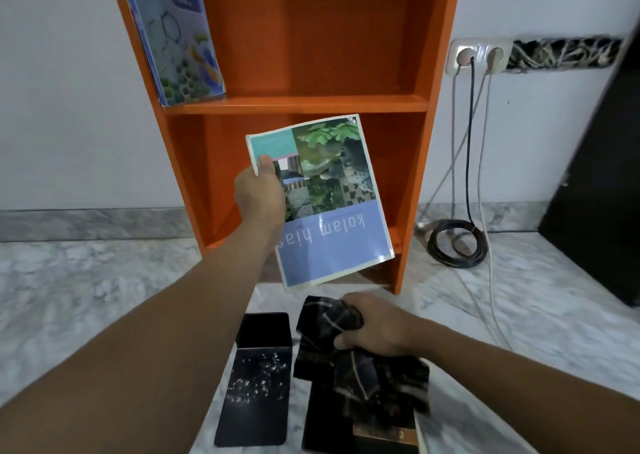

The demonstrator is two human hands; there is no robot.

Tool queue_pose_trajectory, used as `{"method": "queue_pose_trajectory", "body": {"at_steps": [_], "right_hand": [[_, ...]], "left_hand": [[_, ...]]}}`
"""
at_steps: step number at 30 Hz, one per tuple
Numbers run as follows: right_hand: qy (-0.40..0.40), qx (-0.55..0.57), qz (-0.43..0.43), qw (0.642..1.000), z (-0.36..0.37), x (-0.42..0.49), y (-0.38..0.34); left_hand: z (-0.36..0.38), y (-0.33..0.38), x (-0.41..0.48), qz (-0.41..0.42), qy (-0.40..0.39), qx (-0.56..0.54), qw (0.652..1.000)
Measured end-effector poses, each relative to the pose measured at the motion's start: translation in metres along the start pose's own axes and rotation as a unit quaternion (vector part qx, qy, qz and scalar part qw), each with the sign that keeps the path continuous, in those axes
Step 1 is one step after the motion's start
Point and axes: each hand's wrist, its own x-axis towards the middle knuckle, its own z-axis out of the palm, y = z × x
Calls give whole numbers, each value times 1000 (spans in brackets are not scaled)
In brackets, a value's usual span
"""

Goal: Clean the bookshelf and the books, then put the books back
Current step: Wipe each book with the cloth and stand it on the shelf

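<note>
orange bookshelf (294, 103): blue book (176, 37) leaned at the upper shelf's left edge, remainder open. left hand (259, 193) grasped the garden book (332, 218) by its edge, facing the lower compartment. right hand (377, 325) clenched a dark cloth (346, 367) over floor books (256, 384).

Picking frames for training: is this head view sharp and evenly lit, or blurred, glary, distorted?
Head view: soft even light, no hard shadows; wide-angle distortion slants the orange wooden bookshelf; small glints on the glossy pond-photo paperback; the dark checked cloth in the right hand blurs at its lower edge.
</note>
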Motion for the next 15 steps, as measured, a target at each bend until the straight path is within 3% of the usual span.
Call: {"method": "queue_pose_trajectory", "body": {"at_steps": [3,6,8,13,15], "right_hand": [[-20,31,52,998,18,0,17],[-79,-151,74,983,33,0,35],[-85,-209,78,971,33,1,40],[3,-121,54,991,22,12,34],[84,20,63,994,12,13,22]], "left_hand": [[1,-9,3,10,47,56,997],[0,-14,1,31,72,85,993],[-2,-16,1,39,83,91,992],[-4,-24,9,23,106,92,990],[-5,-25,9,12,115,85,990]]}}
